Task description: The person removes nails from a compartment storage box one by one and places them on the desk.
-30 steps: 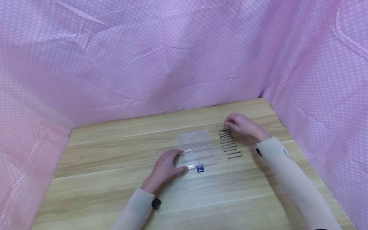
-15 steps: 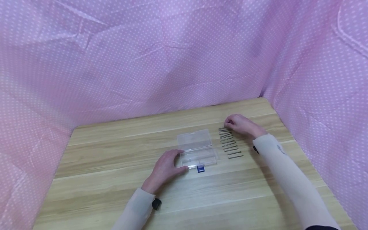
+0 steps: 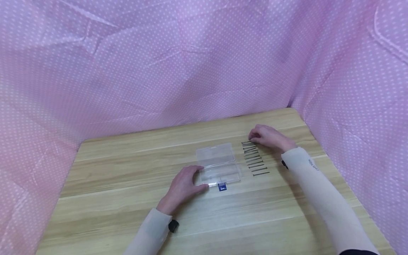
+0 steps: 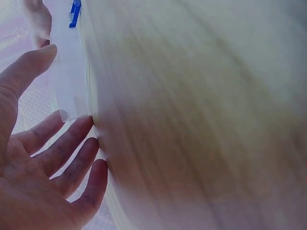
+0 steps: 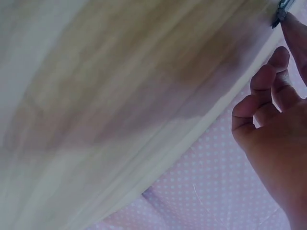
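Note:
A clear plastic box (image 3: 220, 173) lies on the table with its lid (image 3: 215, 154) folded back and a blue tab (image 3: 222, 186) at its front. My left hand (image 3: 183, 184) holds the box's left end between thumb and fingers; the left wrist view shows thumb and index finger at its opposite corners. To the box's right, several nails (image 3: 253, 158) lie side by side in a column. At the far end of the column, my right hand (image 3: 269, 137) pinches a nail (image 3: 244, 142) by one end. The right wrist view shows only dark nail ends (image 5: 278, 18) by the fingertips.
The wooden table (image 3: 127, 170) has its far edge against a pink dotted cloth (image 3: 159, 71), which also hangs along both sides. A dark band (image 3: 173, 226) sits on the left wrist.
My right hand has brought its nail a little nearer, from apart beyond the column to close beside the farthest nails. My left hand and the box have stayed in place.

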The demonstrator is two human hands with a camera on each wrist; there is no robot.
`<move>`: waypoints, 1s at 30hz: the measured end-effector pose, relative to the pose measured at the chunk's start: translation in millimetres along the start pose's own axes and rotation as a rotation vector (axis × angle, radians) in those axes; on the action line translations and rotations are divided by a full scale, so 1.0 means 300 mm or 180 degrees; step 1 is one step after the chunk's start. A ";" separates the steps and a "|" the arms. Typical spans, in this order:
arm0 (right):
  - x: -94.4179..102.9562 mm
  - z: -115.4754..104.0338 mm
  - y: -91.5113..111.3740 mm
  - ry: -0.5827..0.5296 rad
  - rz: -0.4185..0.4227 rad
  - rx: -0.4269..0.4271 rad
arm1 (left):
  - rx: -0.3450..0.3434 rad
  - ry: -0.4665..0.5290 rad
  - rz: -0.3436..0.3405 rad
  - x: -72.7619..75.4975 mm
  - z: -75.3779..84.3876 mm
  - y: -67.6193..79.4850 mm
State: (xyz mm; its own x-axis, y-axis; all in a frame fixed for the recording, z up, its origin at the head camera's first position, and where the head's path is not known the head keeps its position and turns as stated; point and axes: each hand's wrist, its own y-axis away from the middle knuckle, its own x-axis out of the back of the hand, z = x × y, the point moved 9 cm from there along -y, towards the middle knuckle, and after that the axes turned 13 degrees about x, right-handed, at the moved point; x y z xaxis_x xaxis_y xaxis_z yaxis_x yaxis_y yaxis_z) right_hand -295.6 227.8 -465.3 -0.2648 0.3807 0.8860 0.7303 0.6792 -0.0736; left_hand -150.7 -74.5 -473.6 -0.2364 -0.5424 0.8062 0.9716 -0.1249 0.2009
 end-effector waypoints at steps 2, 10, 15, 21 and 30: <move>0.000 0.001 0.000 0.0015 -0.0021 0.0002 | -0.0005 0.0002 0.0000 0.000 0.001 0.000; 0.000 0.008 0.000 0.0109 -0.0025 -0.0036 | 0.0003 -0.0001 -0.0018 -0.003 0.000 0.001; 0.000 0.011 0.005 0.0131 -0.0018 -0.0043 | -0.0013 -0.0009 -0.0015 -0.005 0.004 0.003; 0.018 -0.002 0.012 0.0019 0.0093 -0.0055 | -0.0014 -0.0017 -0.0033 -0.008 0.004 -0.005; 0.092 -0.119 0.058 0.0204 0.0551 0.0069 | 0.0146 -0.0048 -0.0129 -0.013 -0.021 -0.007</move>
State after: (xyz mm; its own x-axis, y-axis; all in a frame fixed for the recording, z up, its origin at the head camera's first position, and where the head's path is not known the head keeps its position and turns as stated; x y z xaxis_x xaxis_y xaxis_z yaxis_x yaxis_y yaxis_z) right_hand -267.8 227.7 -425.8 -0.0951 0.4529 0.8865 0.7476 0.6205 -0.2368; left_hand -151.7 -77.5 -480.5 -0.2761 -0.5250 0.8051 0.9599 -0.1082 0.2586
